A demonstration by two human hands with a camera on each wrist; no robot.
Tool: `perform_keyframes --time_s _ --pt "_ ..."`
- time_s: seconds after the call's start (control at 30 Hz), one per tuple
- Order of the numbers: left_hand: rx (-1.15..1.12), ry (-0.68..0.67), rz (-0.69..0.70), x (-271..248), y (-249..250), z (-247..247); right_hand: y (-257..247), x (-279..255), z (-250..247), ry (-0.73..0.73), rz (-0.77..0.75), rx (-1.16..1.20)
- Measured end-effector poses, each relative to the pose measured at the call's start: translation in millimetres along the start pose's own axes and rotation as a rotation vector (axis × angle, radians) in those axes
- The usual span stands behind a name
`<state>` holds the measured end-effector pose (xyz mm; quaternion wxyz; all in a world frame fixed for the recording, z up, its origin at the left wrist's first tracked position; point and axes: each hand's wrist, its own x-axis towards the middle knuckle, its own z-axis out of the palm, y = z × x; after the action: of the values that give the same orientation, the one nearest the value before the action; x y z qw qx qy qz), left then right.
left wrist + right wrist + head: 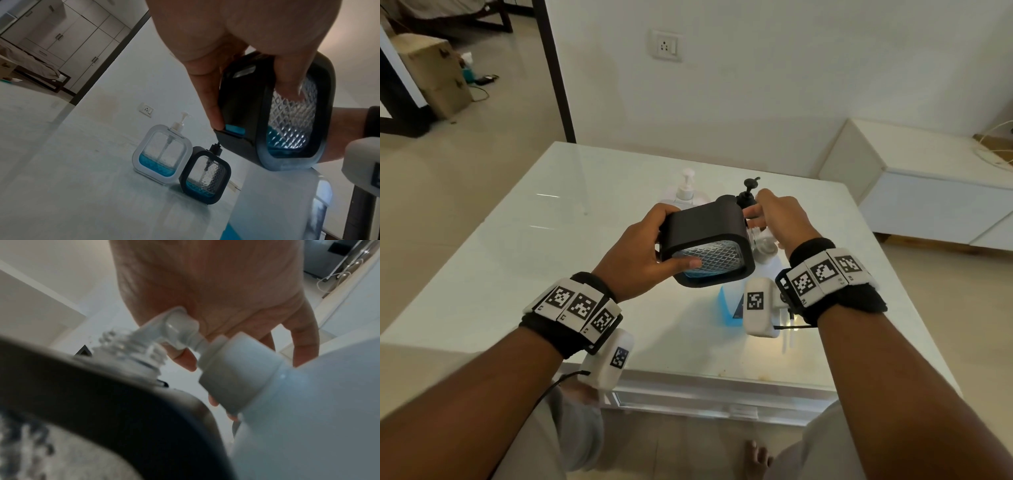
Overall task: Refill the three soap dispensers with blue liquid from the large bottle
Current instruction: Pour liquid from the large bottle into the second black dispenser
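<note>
Now left hand (pixel 640 253) grips black dispenser (pixel 709 240).

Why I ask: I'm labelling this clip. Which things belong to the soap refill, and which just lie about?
Job: black-framed clear dispenser gripped by the left hand; large translucent bottle of blue liquid; its white pump held by the right hand; white-framed dispenser; second black-framed dispenser.
Lying about: white wall socket; brown cardboard box; low white cabinet.

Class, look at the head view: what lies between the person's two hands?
In the head view, the black-framed dispenser of diamond-patterned clear glass lies between them: the left hand grips it, tilted, and the right hand is at its neck.
</note>
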<state>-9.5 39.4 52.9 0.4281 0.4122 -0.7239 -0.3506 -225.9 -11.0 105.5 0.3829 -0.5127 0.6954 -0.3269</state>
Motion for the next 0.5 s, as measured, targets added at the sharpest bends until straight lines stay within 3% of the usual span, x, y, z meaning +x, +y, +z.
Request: perform_keyframes --time_s 0.27,0.5 --pt "-0.004 -0.005 -0.013 1 -1 2 4 4 5 0.031 0.001 -0.125" --pt "-0.001 -0.004 -0.015 0 1 3 1 -10 2 -0.028 0.061 0.008"
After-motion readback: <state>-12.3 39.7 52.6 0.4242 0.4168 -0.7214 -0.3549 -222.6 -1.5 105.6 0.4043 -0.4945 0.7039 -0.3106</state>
